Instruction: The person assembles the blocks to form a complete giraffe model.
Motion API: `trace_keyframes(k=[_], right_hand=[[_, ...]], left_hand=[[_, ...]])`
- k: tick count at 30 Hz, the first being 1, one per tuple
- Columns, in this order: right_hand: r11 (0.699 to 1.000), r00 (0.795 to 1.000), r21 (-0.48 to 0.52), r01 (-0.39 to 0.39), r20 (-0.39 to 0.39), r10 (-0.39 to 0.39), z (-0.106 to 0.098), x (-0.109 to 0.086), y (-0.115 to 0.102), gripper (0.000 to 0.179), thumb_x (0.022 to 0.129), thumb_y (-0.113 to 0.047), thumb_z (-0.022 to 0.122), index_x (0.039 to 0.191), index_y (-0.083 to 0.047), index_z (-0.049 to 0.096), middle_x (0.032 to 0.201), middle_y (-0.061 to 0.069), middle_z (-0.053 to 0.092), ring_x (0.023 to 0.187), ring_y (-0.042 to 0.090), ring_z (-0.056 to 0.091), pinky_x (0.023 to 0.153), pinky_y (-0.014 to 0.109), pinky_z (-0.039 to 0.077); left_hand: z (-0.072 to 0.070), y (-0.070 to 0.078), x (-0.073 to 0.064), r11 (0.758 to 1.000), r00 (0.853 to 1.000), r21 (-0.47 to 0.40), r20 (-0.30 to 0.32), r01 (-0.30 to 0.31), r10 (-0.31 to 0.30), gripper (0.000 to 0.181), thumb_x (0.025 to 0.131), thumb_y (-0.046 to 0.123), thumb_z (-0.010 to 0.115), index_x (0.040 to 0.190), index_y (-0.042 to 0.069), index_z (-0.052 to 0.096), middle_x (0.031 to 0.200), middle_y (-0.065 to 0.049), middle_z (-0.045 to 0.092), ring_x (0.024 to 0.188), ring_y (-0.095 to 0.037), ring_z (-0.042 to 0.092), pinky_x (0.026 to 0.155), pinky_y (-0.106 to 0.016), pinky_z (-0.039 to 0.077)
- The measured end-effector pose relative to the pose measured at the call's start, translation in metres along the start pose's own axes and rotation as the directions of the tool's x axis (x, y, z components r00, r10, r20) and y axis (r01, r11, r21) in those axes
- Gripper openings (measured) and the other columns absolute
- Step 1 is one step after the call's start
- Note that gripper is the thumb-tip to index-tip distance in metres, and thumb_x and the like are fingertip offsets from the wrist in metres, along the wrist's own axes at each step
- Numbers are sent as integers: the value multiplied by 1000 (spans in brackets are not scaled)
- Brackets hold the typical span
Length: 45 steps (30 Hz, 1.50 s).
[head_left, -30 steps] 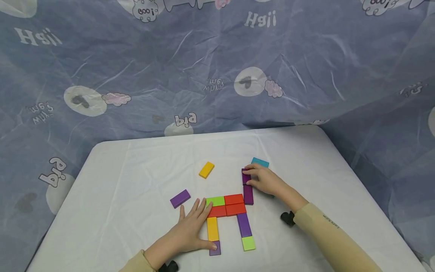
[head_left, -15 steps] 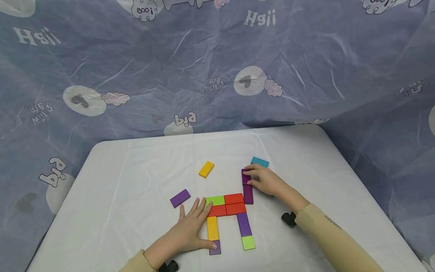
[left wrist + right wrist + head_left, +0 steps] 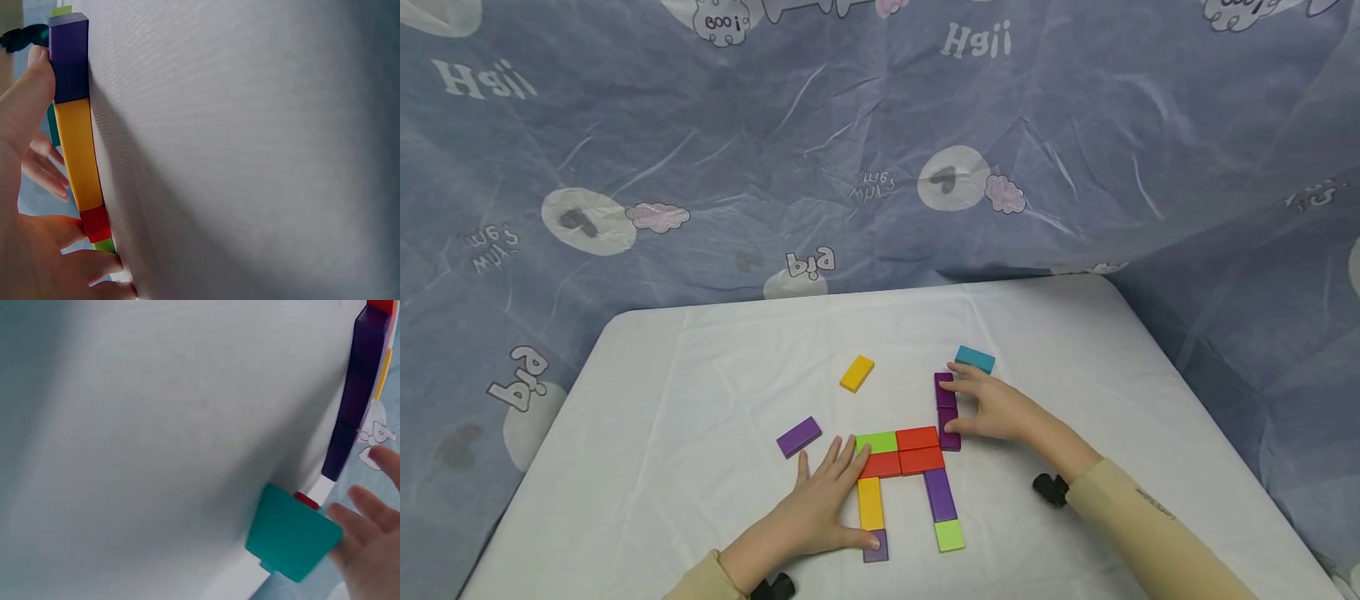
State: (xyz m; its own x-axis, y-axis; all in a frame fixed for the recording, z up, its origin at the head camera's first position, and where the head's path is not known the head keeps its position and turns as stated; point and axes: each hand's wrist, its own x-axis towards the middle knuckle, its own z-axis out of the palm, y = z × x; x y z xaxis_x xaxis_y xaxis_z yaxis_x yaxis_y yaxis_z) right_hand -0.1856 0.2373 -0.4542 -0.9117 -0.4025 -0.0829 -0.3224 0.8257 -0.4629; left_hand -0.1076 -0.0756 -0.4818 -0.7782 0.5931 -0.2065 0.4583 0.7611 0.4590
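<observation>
Flat coloured blocks form a figure on the white table. Its body is one lime block and several red blocks. My left hand lies spread at its left side, fingertips at the lime and red blocks, thumb on the lower purple block; the yellow block stands between. My right hand is beside two dark purple blocks, the upper and lower, placed end to end. Its fingers are apart, holding nothing visible. In the right wrist view a teal block is near its fingers.
A blue block lies beyond my right hand. Further left are a loose yellow block and a loose purple block. Another purple block and a lime block extend toward the table's front. A patterned curtain hangs behind.
My right hand has loosened from the upper dark purple block; its thumb and fingers have spread and it has shifted slightly right. The left hand and the blocks have stayed put.
</observation>
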Motion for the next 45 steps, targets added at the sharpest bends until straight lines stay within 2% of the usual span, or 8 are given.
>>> trace_keyframes(k=[3, 6, 10, 14, 22, 32, 40, 45], right_hand=[[999, 998, -32, -7, 65, 9, 0, -7, -2, 84, 75, -44, 83, 144, -9, 51, 160, 13, 30, 144, 40, 33, 105, 58, 42], [998, 996, -67, 4, 89, 2, 2, -11, -4, 92, 71, -47, 86, 145, -7, 49, 161, 13, 28, 145, 46, 29, 105, 62, 40], [995, 996, -96, 22, 84, -14, 4, -13, -6, 92, 69, -44, 88, 143, -5, 50, 160, 14, 31, 144, 48, 28, 108, 65, 34], [994, 996, -101, 46, 83, -38, 5, -13, -5, 89, 70, -40, 88, 142, -3, 51, 158, 16, 35, 145, 42, 31, 113, 62, 28], [993, 995, -111, 46, 94, -35, 5, -13, -4, 88, 71, -40, 87, 143, -5, 50, 159, 14, 34, 144, 41, 34, 112, 62, 30], [991, 994, -128, 44, 101, -31, 3, -13, -4, 87, 72, -42, 86, 144, -7, 51, 159, 12, 35, 138, 59, 30, 105, 65, 37], [989, 992, -131, 65, 116, -50, 3, -12, -4, 87, 73, -42, 86, 144, -6, 50, 159, 10, 35, 144, 41, 33, 111, 66, 28], [990, 992, -125, 64, 118, -49, 2, -12, -4, 87, 73, -41, 86, 144, -6, 50, 160, 10, 34, 145, 35, 34, 115, 65, 21]], left_hand=[[-1, 0, 0, 1000, 1000, 0, 0, 1, -1, 117, 69, 71, 73, 158, 13, 22, 164, -16, 17, 152, -39, 10, 107, -80, 4], [-1, 1, 0, 1000, 1000, -1, 2, 4, -4, 117, 70, 71, 73, 158, 13, 22, 164, -16, 17, 152, -39, 10, 107, -80, 3], [-1, 1, 0, 1000, 1000, -4, 3, 4, -4, 117, 70, 71, 73, 158, 13, 22, 164, -16, 17, 152, -39, 10, 107, -80, 4], [-1, 1, 0, 1000, 1000, 0, 4, 3, -3, 117, 70, 71, 73, 158, 13, 23, 164, -16, 17, 152, -39, 11, 107, -80, 5], [-2, 2, -1, 1000, 1000, -2, 5, 7, -7, 117, 70, 71, 73, 158, 13, 23, 164, -17, 17, 152, -39, 11, 107, -80, 5], [-1, 2, 1, 1000, 1000, -3, 6, 12, -12, 117, 70, 71, 73, 158, 14, 21, 164, -16, 17, 152, -38, 10, 107, -80, 3], [0, 1, 1, 1000, 1000, 9, 4, 14, -14, 117, 70, 72, 72, 158, 14, 22, 164, -15, 18, 153, -38, 10, 107, -80, 3], [0, 1, 1, 1000, 1000, -1, 8, 16, -16, 117, 70, 72, 72, 158, 14, 21, 165, -15, 17, 153, -38, 9, 107, -80, 2]])
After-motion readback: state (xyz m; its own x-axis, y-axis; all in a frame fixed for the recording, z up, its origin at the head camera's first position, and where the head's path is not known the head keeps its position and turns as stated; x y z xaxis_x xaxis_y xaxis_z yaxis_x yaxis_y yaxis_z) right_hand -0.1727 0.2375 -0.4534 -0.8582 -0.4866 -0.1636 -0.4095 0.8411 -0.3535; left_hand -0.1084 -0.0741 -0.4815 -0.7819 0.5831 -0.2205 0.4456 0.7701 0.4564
